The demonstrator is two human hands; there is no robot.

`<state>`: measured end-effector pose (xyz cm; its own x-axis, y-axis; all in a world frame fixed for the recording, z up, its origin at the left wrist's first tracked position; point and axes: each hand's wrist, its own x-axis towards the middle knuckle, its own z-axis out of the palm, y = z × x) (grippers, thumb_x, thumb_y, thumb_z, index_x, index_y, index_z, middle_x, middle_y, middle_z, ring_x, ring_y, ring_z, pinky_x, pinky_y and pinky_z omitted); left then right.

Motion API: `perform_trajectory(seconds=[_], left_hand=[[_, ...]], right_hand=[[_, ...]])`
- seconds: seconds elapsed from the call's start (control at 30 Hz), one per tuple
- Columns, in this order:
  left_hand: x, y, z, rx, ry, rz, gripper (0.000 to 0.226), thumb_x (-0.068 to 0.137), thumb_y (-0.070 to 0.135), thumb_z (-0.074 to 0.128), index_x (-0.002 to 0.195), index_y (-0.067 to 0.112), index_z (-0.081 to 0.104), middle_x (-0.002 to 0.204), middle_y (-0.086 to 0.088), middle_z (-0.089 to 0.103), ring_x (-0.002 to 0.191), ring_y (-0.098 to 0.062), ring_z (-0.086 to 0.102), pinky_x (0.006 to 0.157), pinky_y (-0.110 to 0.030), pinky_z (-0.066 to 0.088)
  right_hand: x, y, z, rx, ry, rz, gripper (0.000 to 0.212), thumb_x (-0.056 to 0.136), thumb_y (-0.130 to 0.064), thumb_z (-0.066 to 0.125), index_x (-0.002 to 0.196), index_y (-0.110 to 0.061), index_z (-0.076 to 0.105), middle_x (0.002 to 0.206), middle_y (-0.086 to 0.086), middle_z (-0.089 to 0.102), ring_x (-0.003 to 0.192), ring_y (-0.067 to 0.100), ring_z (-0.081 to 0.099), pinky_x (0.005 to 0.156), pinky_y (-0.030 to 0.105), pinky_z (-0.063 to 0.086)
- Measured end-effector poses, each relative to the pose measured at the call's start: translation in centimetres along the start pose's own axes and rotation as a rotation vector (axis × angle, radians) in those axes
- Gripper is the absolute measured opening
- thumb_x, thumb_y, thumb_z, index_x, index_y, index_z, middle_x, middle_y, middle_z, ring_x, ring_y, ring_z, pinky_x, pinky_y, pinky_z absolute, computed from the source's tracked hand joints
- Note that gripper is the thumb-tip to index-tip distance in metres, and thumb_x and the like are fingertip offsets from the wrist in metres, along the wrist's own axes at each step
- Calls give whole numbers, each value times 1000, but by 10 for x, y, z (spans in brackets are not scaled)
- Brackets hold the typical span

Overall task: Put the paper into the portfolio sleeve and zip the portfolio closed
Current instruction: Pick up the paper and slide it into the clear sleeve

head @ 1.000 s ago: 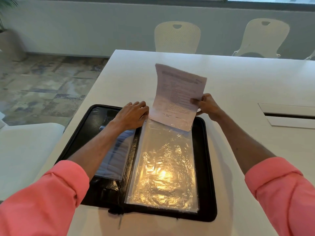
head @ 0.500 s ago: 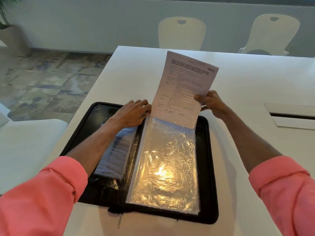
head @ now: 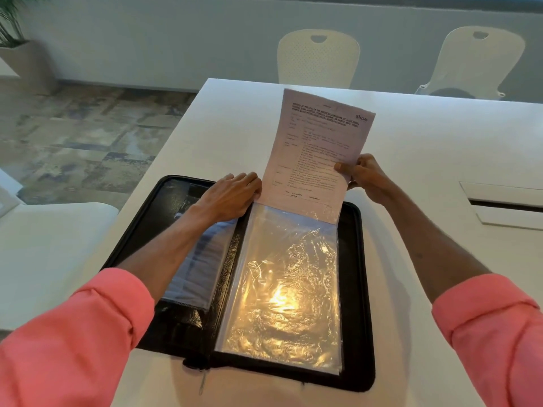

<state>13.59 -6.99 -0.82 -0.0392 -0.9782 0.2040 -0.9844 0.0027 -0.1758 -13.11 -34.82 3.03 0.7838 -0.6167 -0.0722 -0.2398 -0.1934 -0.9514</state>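
A black zip portfolio [head: 357,289] lies open on the white table [head: 440,136]. Its clear plastic sleeve [head: 282,286] shines on the right half. A printed sheet of paper [head: 314,151] stands almost upright at the sleeve's far end, its bottom edge at the sleeve's opening. My right hand [head: 364,176] pinches the sheet's right edge. My left hand [head: 232,195] lies flat at the sleeve's top left corner, its fingertips touching the paper's lower left edge. The zip pull [head: 202,377] hangs at the portfolio's near edge.
Two white chairs [head: 318,58] [head: 479,60] stand behind the table's far side. A cable hatch [head: 505,204] is set into the tabletop at the right. A white seat [head: 44,254] is at my left, a potted plant [head: 17,51] far left.
The paper has straightened from a bent, blurred tilt to nearly upright, and its bottom edge now sits at the sleeve's opening. My left hand has stayed in place.
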Motion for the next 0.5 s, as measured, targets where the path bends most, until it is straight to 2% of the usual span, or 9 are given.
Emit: perform_trajectory(seconds=[0.1, 0.3, 0.4, 0.5], left_hand=[[-2, 0, -1, -1, 10, 5, 32, 116, 35, 39, 135, 16, 56, 130, -3, 59, 94, -14, 63, 84, -34, 59], [4, 6, 1, 34, 21, -2, 43, 114, 41, 28, 134, 16, 56, 124, -4, 60, 92, -15, 63, 81, -36, 57], [6, 11, 2, 37, 55, -29, 42, 113, 41, 31, 131, 16, 59, 131, -5, 59, 100, -19, 63, 90, -39, 54], [15, 25, 1, -21, 62, 2, 36, 112, 43, 37, 127, 21, 61, 134, -3, 59, 108, -19, 60, 98, -40, 49]], right_hand=[[-3, 8, 1, 29, -4, 12, 32, 104, -13, 70, 134, -4, 68, 123, 10, 80, 109, 30, 81, 82, 43, 70], [2, 0, 8, -106, -154, 7, 31, 103, -18, 73, 131, -5, 70, 121, 12, 80, 104, 28, 82, 80, 44, 70], [4, -5, 9, -110, -159, 26, 31, 102, -18, 74, 130, -5, 72, 120, 10, 81, 103, 26, 82, 77, 40, 70], [7, -5, 8, -85, -143, 76, 35, 100, -19, 77, 133, -7, 72, 123, 8, 80, 108, 27, 80, 84, 42, 69]])
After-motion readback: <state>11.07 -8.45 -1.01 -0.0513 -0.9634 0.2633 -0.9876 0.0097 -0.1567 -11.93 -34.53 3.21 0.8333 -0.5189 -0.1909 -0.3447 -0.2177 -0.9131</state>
